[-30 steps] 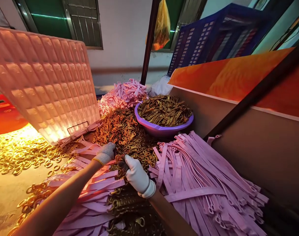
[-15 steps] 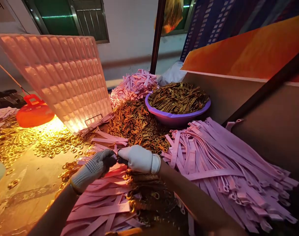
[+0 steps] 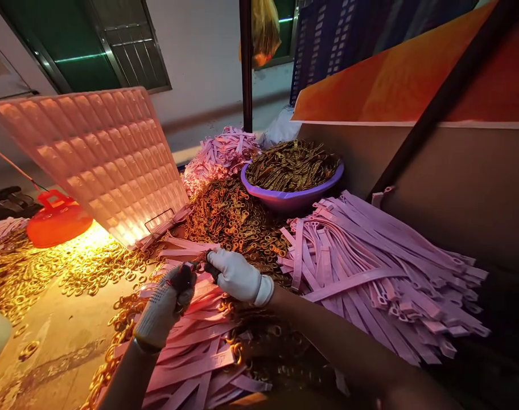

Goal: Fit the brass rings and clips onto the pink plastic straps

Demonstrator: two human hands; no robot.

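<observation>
A small dark metal piece (image 3: 202, 262), too blurred to name more closely, sits near the middle of the frame, between two gloved hands. The right hand (image 3: 238, 276), in a white glove with dark fingertips, has its fingers pinched together on this piece. The left hand (image 3: 168, 302), in a dotted glove, has its fingers curled inward just beside it; how tightly they are closed, and whether they grip anything, I cannot tell.

Below the hands, at the lower centre, a layer of pink straps (image 3: 191, 364) lies fanned out, with brass-coloured clasps (image 3: 237, 350) along their right-hand ends. Just beyond the hands rises a mound of brass-coloured metal clasps (image 3: 229, 216), and against its right side stands a purple basin (image 3: 280, 197) heaped with darker metal clasps (image 3: 293, 165). A large bundle of pink straps (image 3: 353, 273) spreads across the right of the frame, and another pink heap (image 3: 223, 149) lies behind the mound.

At the left, brass-coloured rings (image 3: 97, 273) are strewn over the worktop (image 3: 71, 341) under a lit red lamp (image 3: 58, 223). A ribbed translucent panel (image 3: 97, 154) leans beside the lamp. In the upper part of the frame are a dark post (image 3: 246, 74), a yellow plastic bag (image 3: 266, 31) and, towards the upper right, an orange sheet (image 3: 379, 68).
</observation>
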